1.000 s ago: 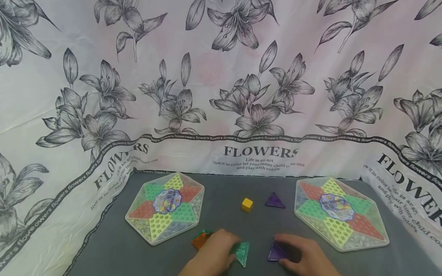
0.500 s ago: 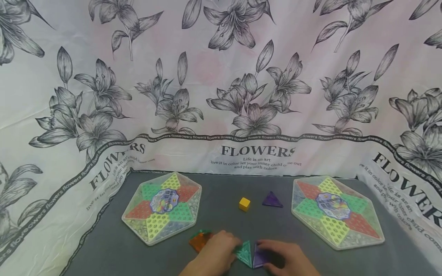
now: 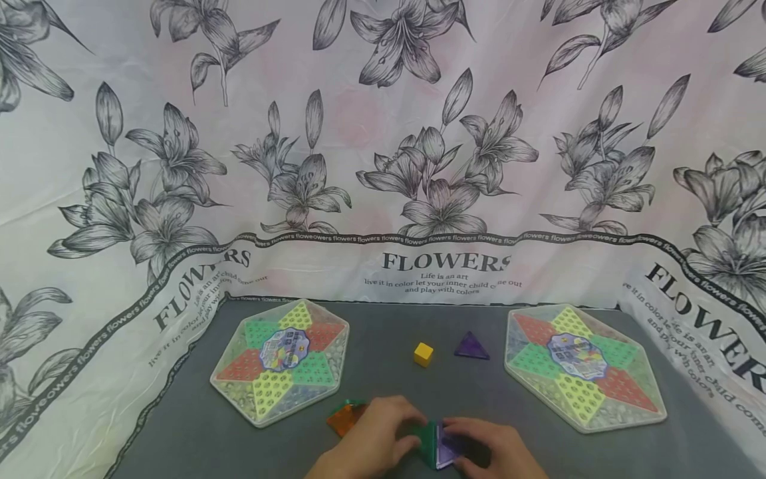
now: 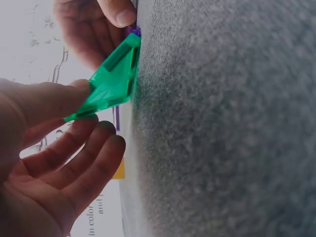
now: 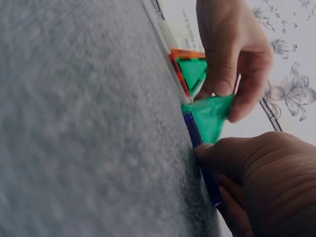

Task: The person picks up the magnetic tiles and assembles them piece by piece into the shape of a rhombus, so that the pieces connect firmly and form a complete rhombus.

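Observation:
My left hand (image 3: 378, 436) pinches a green translucent triangular magnetic tile (image 4: 112, 81) by its top corner, between thumb and fingers. The tile stands tilted, its lower side close over the grey table. My right hand (image 3: 495, 447) grips a purple triangular magnetic tile (image 5: 211, 186) low at the table, thumb on its near face. In the head view the two tiles meet along one edge. Left of the left hand lies an orange tile (image 3: 342, 421) with green beside it, partly hidden by that hand. The right wrist view shows an orange-framed green triangle (image 5: 191, 70) there.
A yellow cube (image 3: 423, 354) and another purple triangle (image 3: 472, 346) lie farther back on the grey table (image 3: 383, 326). Hexagonal game boards flank the hands, one left (image 3: 254, 406) and one right (image 3: 640, 412). Behind hangs a flower-printed cloth (image 3: 359, 199).
My right hand has slid left with the purple tile until it meets the green one. My left hand has tipped the green tile up from a flatter position.

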Demonstrator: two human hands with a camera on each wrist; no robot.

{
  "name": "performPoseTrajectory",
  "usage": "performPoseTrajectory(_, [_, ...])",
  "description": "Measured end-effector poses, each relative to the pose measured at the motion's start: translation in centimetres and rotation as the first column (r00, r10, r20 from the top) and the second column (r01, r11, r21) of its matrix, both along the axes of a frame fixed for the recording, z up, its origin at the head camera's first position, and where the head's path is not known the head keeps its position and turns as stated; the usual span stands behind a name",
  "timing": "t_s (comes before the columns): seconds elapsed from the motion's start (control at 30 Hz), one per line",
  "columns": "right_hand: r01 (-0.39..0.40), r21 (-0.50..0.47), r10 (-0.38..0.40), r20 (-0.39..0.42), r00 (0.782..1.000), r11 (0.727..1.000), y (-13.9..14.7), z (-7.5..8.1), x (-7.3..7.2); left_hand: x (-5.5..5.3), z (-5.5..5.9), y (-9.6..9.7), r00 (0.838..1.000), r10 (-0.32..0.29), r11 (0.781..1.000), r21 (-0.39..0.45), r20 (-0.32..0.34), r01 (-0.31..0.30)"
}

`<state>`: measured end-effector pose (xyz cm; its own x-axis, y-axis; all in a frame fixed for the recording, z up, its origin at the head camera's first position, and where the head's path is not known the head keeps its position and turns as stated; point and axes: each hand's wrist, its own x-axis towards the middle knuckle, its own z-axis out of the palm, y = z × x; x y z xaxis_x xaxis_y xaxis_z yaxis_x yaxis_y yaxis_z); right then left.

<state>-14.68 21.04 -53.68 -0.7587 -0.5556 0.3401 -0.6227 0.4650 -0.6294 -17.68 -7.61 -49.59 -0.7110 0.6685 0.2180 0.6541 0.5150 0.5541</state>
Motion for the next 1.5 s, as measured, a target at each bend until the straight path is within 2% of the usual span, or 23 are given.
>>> performPoseTrajectory(0.1, [-0.017, -0.037, 0.015, -0.053, 0.998, 0.999, -0.5, -0.2, 0.1, 0.6, 0.9, 0.2, 0.994, 0.039, 0.997, 0.065, 0.102, -0.046])
performPoseTrajectory(0.17, [-0.037, -0.056, 0.032, -0.082, 0.996, 0.998, -0.9, -0.4, 0.1, 0.7, 1.0, 0.4, 0.982, 0.047, 0.991, 0.115, 0.186, -0.069])
performPoseTrajectory(0.23, [-0.053, -0.067, 0.046, -0.102, 0.994, 0.996, -1.3, -0.6, 0.1, 0.8, 1.0, 0.5, 0.963, 0.037, 0.985, 0.154, 0.266, -0.081])
performPoseTrajectory(0.37, [-0.050, -0.077, 0.043, -0.091, 0.995, 0.996, -1.7, -0.7, 0.2, 0.9, 0.7, 0.4, 0.938, 0.004, 0.981, 0.180, 0.347, -0.070])
performPoseTrajectory(0.53, [-0.017, -0.068, 0.008, -0.123, 0.992, 0.998, -1.7, -0.7, 0.4, 0.7, 0.3, 0.2, 0.922, -0.022, 0.984, 0.169, 0.386, -0.048])
performPoseTrajectory(0.87, [0.004, -0.081, -0.020, -0.193, 0.981, 0.997, -1.9, -1.0, 0.5, 0.4, 0.3, 0.1, 0.943, -0.068, 0.990, 0.141, 0.327, 0.022])
performPoseTrajectory(1.03, [0.013, -0.092, -0.025, -0.125, 0.992, 0.996, -1.9, -0.9, 0.6, 0.5, 0.2, 0.1, 0.949, -0.075, 0.985, 0.169, 0.305, 0.024])
performPoseTrajectory(1.13, [0.009, -0.096, -0.020, -0.115, 0.993, 0.995, -1.9, -0.9, 0.7, 0.5, 0.1, 0.1, 0.942, -0.071, 0.984, 0.178, 0.329, 0.012])
performPoseTrajectory(1.4, [0.009, -0.107, -0.029, -0.191, 0.981, 0.994, -1.8, -1.2, 0.5, 0.4, 0.1, 0.0, 0.904, -0.069, 0.980, 0.198, 0.421, -0.018])
performPoseTrajectory(1.5, [0.007, -0.117, -0.029, -0.186, 0.982, 0.993, -1.8, -1.4, 0.4, 0.4, 0.0, -0.1, 0.903, -0.081, 0.977, 0.211, 0.421, -0.011])
